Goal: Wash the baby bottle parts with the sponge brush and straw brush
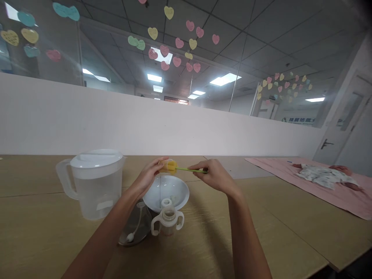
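Over the white bowl (180, 193), my left hand (147, 177) is closed around a clear cup-shaped piece (170, 160). A bottle brush (183, 169) has its yellow sponge head inside that piece. My right hand (215, 175) grips the brush's thin green handle, fingers pinched on it. Some small pale part, hard to make out, lies in the bowl. In front of the bowl stands a two-handled baby bottle (167, 221) without its top, and a white ring (166, 202) is just behind it. A metal plate (139, 228) beside it bears a straw (138, 221) with a weighted end.
A lidded translucent pitcher (97, 190) of water stands at the left near my left forearm. On the right, a pink cloth (270, 164) carries a baby doll (325, 176) in a patterned outfit. A low white wall (174, 128) with glass above bounds the table's far side.
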Demonstrator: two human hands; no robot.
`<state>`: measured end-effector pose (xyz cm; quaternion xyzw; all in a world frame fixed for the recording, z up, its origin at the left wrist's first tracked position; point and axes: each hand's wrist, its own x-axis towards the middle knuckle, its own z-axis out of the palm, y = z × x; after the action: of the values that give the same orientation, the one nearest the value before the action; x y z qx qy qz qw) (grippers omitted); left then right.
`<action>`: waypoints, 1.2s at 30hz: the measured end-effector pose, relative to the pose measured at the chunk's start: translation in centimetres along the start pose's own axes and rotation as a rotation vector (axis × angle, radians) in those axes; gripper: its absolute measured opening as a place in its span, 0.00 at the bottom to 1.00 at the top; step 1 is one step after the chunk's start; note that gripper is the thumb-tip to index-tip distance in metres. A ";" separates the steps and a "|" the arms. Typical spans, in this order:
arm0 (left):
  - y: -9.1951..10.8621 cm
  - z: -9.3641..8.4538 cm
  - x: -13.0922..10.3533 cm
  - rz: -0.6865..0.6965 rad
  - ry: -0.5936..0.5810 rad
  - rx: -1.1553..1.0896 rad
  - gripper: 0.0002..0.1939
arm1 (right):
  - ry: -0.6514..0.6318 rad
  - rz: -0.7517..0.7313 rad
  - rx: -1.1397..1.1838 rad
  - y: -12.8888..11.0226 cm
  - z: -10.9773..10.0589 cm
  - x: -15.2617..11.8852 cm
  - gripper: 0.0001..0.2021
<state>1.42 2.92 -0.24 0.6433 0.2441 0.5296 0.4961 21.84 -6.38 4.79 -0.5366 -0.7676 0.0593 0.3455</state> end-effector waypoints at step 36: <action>-3.2 -6.3 -1.6 -0.514 -0.260 1.578 0.24 | -0.270 0.309 0.000 4.4 -0.7 0.4 0.18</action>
<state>-4.27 5.21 -4.14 0.7816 0.6230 -0.0044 0.0299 25.63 -4.43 3.48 -0.6352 -0.7153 0.1832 0.2264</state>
